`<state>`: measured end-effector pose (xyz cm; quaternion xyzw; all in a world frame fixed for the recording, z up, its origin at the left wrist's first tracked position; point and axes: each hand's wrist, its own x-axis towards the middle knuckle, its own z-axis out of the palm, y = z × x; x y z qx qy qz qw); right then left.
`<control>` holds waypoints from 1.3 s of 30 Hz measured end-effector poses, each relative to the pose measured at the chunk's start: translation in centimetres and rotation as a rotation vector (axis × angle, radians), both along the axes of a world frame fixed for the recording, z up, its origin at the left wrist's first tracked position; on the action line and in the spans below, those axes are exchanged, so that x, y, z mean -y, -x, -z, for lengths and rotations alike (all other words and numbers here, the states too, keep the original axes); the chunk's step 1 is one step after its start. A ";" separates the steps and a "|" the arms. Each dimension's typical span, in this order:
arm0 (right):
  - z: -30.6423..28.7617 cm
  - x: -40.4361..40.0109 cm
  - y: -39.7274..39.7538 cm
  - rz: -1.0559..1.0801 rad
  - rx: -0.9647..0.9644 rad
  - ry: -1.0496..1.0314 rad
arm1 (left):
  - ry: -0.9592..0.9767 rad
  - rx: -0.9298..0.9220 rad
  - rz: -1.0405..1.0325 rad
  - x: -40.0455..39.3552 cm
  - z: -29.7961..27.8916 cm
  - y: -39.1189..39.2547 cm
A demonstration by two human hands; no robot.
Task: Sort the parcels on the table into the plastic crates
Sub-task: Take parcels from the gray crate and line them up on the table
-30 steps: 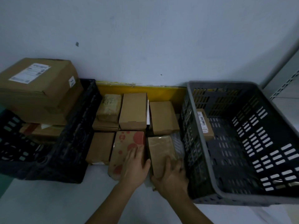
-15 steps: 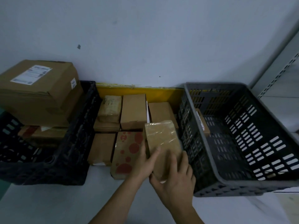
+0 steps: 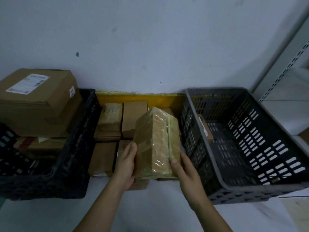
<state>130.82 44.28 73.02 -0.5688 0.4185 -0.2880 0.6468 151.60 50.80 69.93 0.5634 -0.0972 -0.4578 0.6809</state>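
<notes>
You have the taped parcel (image 3: 156, 144) lifted clear of the counter (image 3: 150, 211), held between both hands: your left hand (image 3: 125, 164) wraps its near left edge with the thumb on the front face, and your right hand (image 3: 184, 171) cups its near right corner, thumb pressed on the tape. The parcel hangs tilted, just left of the grey crate (image 3: 242, 188), above the loose boxes (image 3: 133, 118) that lie left of that crate. The grey crate holds one small box (image 3: 204, 129) against its left wall; the black crate (image 3: 73, 164), well to the left of the grey one, is already stacked high with a big carton (image 3: 38, 101). The wrap looks glossy, so the likeliest trouble is slip: you grip only the near end, and the far end could swing down if either hand eases. The grey crate's near-left rim stands between parcel and floor of the crate, so a low carry would clip it. Dropping it onto the small box could tip both.
</notes>
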 end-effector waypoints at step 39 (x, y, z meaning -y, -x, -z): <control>-3.1 2.1 -1.8 0.071 0.192 0.063 | 0.013 0.354 0.012 0.2 -6.9 0.0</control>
